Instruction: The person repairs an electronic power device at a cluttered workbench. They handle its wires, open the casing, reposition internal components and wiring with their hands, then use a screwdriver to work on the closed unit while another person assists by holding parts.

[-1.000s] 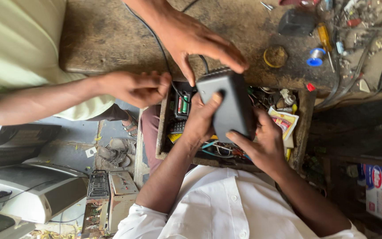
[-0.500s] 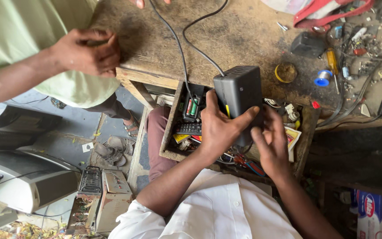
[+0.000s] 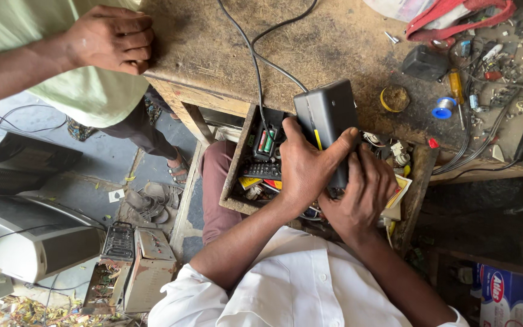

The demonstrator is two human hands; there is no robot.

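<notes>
Both hands are gripping a dark grey plastic box (image 3: 328, 121), some kind of adapter or charger casing, held upright over the open wooden drawer (image 3: 237, 181) at the front edge of the workbench (image 3: 213, 48).

Left hand (image 3: 304, 169) is wrapping the lower left side of the box, thumb stretching across its front face, fingers curled behind. Right hand (image 3: 361, 194) is closing on the lower right corner, fingers bent tight against the casing; whether it is prying or only clamping cannot be told, since the fingertips are hidden.

A black cable (image 3: 255, 66) is running from the bench top down toward the box and drawer; where it ends is out of sight behind the left hand.

Risks, as judged from here:
- The box is hanging over the drawer with no support beneath. If the grip slips, it is likely dropping onto the battery holder (image 3: 264, 142) and remote control (image 3: 261, 171) lying inside.
- The cable is lying close by the left wrist; a sharp pull on the casing could snag it.
- Thumbs pressing hard on smooth plastic could skid if a seam gives suddenly.

Another person's hand (image 3: 113, 39), loosely fisted, is resting at the far left corner of the bench, well apart from the box. A blue tape roll (image 3: 444, 108) and small parts are littering the bench's right side.
</notes>
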